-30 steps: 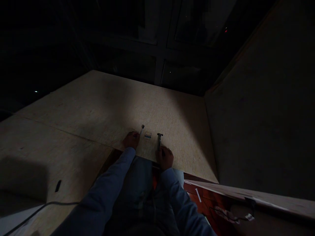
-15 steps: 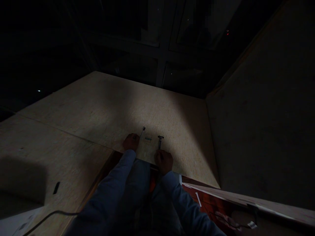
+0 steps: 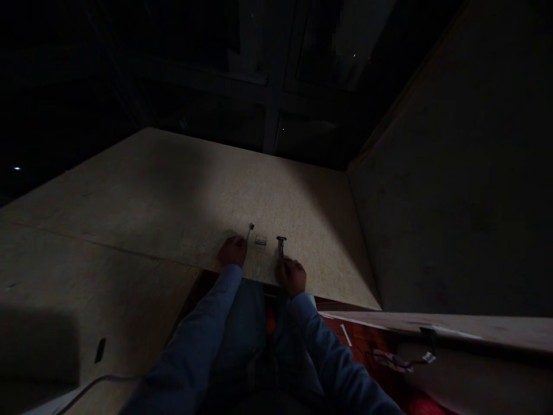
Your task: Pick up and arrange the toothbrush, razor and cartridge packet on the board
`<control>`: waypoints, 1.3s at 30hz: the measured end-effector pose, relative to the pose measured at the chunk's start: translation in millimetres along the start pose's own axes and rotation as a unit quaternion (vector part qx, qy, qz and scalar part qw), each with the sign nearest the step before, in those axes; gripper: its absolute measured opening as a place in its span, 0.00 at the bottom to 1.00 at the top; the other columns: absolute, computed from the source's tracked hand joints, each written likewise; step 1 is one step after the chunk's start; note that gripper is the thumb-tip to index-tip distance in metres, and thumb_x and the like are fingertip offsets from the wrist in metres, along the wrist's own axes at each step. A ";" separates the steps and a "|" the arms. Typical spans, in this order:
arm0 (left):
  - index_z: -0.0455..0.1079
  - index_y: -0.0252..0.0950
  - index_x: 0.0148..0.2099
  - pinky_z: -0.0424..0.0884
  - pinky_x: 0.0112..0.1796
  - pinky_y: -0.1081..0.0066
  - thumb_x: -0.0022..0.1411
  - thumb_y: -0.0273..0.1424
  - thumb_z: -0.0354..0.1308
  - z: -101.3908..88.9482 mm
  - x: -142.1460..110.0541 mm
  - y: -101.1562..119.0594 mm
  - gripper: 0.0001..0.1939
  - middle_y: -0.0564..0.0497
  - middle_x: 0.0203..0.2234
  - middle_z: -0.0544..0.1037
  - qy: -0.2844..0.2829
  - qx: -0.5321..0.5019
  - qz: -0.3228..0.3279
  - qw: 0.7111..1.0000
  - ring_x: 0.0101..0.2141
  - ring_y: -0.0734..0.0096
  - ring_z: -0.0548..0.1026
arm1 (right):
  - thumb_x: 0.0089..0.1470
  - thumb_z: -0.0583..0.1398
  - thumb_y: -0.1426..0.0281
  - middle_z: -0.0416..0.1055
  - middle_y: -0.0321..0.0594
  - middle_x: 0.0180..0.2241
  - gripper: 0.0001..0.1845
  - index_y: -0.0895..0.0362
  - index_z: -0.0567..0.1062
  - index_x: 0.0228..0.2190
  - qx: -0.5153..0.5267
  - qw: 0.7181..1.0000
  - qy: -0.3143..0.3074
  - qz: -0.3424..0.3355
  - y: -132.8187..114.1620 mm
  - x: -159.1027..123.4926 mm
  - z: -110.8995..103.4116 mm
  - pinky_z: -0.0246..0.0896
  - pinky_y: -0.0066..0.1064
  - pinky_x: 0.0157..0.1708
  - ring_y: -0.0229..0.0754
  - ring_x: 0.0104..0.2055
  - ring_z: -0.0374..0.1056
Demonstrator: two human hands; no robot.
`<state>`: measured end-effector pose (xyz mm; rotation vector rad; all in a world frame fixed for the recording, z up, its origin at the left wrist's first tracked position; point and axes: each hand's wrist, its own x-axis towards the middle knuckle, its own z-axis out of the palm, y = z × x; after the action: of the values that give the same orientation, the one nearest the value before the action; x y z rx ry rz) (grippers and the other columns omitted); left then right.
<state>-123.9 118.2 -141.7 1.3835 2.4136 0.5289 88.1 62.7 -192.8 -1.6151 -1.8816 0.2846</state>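
Note:
The scene is dark, with a patch of light on a chipboard floor panel (image 3: 259,190). My left hand (image 3: 232,252) is closed on a thin tool with a small head (image 3: 250,229) that points away from me. My right hand (image 3: 292,275) is closed on the handle of a small hammer-like tool (image 3: 281,244) whose head rests on the panel. Between the two tools lies a small pale block (image 3: 260,240) on the board. Both sleeves are blue.
An upright chipboard wall (image 3: 453,190) stands at the right. Another floor panel (image 3: 86,276) lies to the left, with a small dark object (image 3: 100,350) and a cable (image 3: 86,389) on it. A red surface with loose strips and wires (image 3: 389,357) shows below right. Dark framing rises behind.
Both hands stay on their tools near the panel's near edge. The view has shifted slightly; the small block between the tools shows a little differently from frame to frame.

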 end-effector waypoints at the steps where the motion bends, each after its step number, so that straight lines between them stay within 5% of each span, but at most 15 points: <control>1: 0.79 0.41 0.44 0.69 0.39 0.67 0.66 0.37 0.51 0.0 -0.2 -0.1 0.15 0.47 0.44 0.82 0.000 -0.003 0.004 1.000 0.43 0.59 0.78 | 0.62 0.54 0.65 0.82 0.43 0.34 0.17 0.54 0.82 0.37 -0.003 1.000 0.003 0.001 0.1 0.1 0.4 0.63 0.31 0.39 0.44 0.35 0.74; 39: 0.79 0.43 0.43 0.67 0.36 0.67 0.66 0.39 0.51 -0.6 -0.4 0.0 0.15 0.47 0.41 0.82 -0.013 -0.005 0.004 1.000 0.40 0.59 0.78 | 0.62 0.52 0.63 0.80 0.44 0.33 0.19 0.54 0.82 0.37 -0.028 1.000 0.009 0.001 2.1 -0.6 1.8 0.62 0.31 0.37 0.44 0.34 0.73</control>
<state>-124.0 117.8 -141.2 1.3882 2.3819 0.5220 88.8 63.0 -195.5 -1.6512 -1.8897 0.2187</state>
